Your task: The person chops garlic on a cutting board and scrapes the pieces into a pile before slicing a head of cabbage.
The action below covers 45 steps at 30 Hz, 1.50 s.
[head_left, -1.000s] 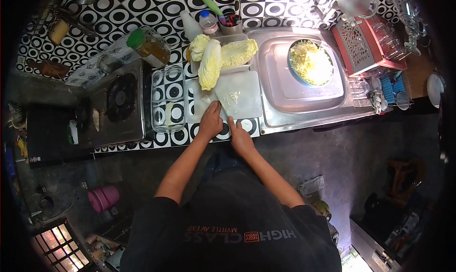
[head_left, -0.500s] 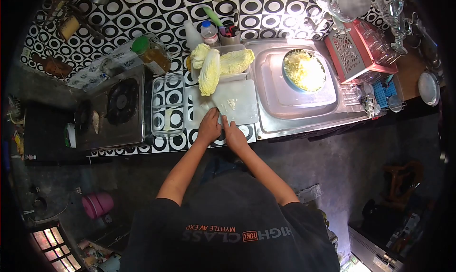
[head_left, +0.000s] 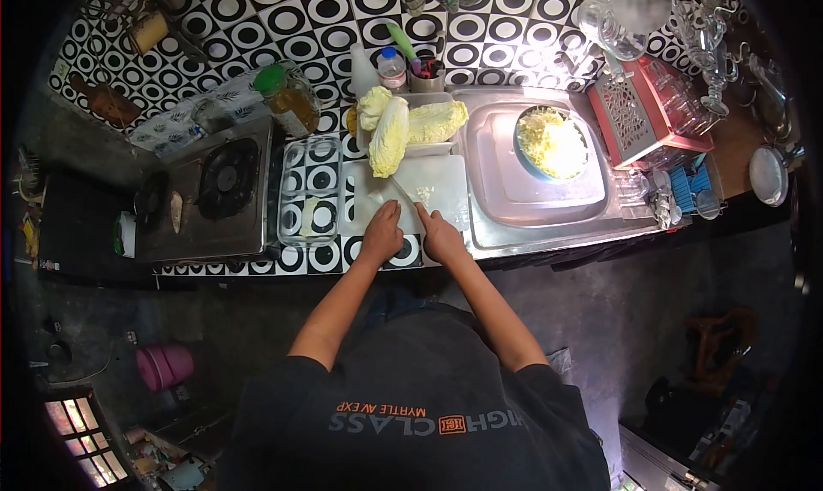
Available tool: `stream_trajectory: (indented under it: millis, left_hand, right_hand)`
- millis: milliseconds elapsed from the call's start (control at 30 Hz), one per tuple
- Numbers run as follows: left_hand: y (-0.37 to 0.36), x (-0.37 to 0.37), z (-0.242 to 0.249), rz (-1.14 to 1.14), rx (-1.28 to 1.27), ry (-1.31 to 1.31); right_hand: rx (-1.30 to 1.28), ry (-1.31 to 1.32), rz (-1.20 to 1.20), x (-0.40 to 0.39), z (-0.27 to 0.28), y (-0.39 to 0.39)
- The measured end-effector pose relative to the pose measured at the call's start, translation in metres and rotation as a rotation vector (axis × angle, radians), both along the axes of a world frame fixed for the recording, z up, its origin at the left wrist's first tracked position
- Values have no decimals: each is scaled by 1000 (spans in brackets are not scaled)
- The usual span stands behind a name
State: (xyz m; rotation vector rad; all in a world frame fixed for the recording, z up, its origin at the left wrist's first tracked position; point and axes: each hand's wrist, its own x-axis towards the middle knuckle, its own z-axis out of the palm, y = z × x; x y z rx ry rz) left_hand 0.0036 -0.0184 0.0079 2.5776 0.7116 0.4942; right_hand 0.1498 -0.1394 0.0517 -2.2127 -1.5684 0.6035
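Note:
My right hand is closed round the handle of a knife, whose blade points up and left over the white cutting board. Left of it, my left hand rests at the board's near edge with its fingers curled together. Whatever those fingers hold is hidden. A small pale piece lies by their tips. Finely cut white bits sit on the board beyond my right hand. Napa cabbages lie in and across a clear container behind the board.
A glass dish with a pale leaf strip stands left of the board, beside a gas stove. On the steel sink at right, a blue-rimmed bowl holds shredded cabbage. A red glass rack stands further right.
My right hand has drawn slightly right, away from my left, and the knife blade now shows plainly between them. The whole view has shifted a little.

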Motion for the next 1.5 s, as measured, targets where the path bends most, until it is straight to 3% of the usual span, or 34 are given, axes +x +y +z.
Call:
stream_trajectory:
  millis: [1500]
  left_hand:
    - [-5, 0, 9, -3, -64, 58]
  right_hand:
    - [-105, 30, 94, -38, 16, -32]
